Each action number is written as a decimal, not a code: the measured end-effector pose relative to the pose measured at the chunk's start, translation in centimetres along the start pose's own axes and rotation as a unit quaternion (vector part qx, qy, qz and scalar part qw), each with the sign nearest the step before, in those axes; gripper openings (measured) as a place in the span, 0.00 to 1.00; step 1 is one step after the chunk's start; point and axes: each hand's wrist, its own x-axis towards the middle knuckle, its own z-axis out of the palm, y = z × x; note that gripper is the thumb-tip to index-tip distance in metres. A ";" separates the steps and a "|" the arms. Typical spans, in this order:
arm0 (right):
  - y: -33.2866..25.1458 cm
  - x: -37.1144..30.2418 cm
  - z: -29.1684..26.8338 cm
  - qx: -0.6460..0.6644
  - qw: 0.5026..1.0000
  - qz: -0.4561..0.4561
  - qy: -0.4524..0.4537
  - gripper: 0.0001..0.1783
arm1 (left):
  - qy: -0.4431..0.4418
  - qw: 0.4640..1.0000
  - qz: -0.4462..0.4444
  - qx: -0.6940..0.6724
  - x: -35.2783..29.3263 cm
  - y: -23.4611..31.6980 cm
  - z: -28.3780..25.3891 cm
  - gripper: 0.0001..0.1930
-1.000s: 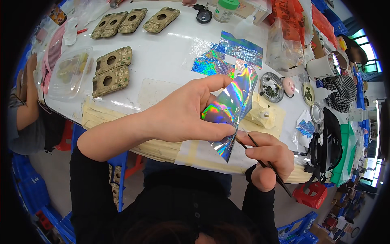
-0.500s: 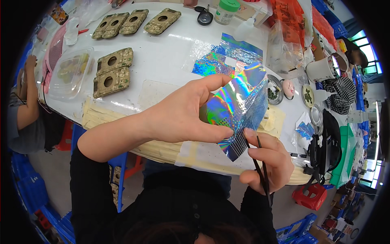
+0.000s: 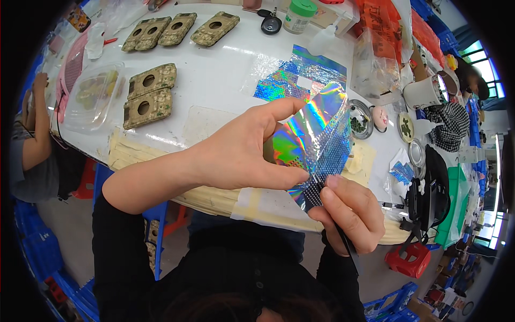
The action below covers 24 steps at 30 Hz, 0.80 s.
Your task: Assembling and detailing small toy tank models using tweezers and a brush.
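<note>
Left grip (image 3: 244, 151), half-curled, is pinching foil (image 3: 330, 126), seemingly steadying it against tweezers (image 3: 347, 247) that right grip (image 3: 355, 213), just beside, is clasping closely.

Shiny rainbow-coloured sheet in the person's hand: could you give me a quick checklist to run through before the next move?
1. Left hand has hold of the iridescent sheet: ok, its lower part is pinched under the thumb.
2. Right hand has hold of the black tweezers: ok.
3. Tweezers brought to the sheet: ok, the front ends are over its lower part.
4. Anything caught between the tips: cannot tell, too small to see.
5. Sheet flat: not ok, it is bent in the hand.
6. Pair of camouflage shells clear of both hands: ok, on the white table, to the left.
</note>
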 end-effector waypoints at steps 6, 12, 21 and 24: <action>-0.2 0.0 -0.1 0.000 1.000 0.001 -0.007 0.17 | -0.002 1.000 0.008 -0.008 -0.1 0.0 0.1 0.36; -0.3 -0.1 -0.1 -0.011 1.000 0.004 -0.004 0.17 | -0.006 1.000 0.012 -0.004 -0.1 0.1 0.0 0.36; -0.6 0.1 -0.2 -0.011 1.000 0.015 -0.013 0.16 | -0.004 1.000 0.008 -0.001 -0.1 0.0 0.0 0.37; -0.6 0.1 -0.2 -0.011 1.000 0.015 -0.013 0.16 | 0.001 1.000 0.011 -0.003 -0.2 -0.1 0.1 0.37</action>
